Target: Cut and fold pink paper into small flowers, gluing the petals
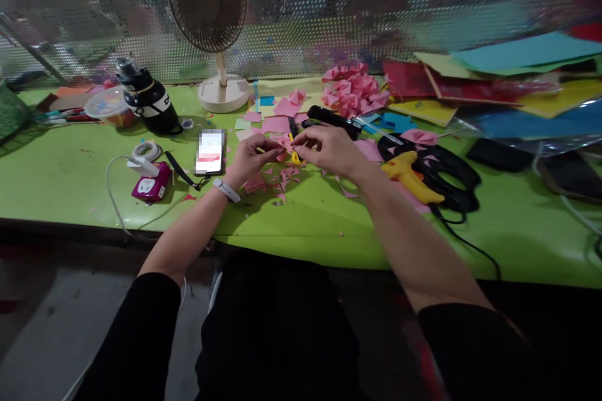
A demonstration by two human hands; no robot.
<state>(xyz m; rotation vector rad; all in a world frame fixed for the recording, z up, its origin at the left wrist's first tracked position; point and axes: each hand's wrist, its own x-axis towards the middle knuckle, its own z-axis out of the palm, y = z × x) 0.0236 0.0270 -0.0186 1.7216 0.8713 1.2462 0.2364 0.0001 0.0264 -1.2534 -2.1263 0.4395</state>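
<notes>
My left hand (pixel 253 160) and my right hand (pixel 329 147) meet over the green table (pixel 70 169), fingers pinched together on a small pink paper piece (pixel 283 153). Under them lie pink paper scraps (pixel 277 185) and a yellow-handled tool (pixel 295 156) that I cannot identify. A pile of folded pink paper shapes (pixel 352 89) sits just behind the hands. A white band is on my left wrist.
A yellow glue gun (pixel 410 177) with black cord lies right of my hands. A phone (pixel 211 151), tape roll (pixel 147 150), magenta device (pixel 150 185), black bottle (pixel 148 99) and fan (pixel 214 19) stand to the left. Coloured paper sheets (pixel 517 75) are stacked at the back right.
</notes>
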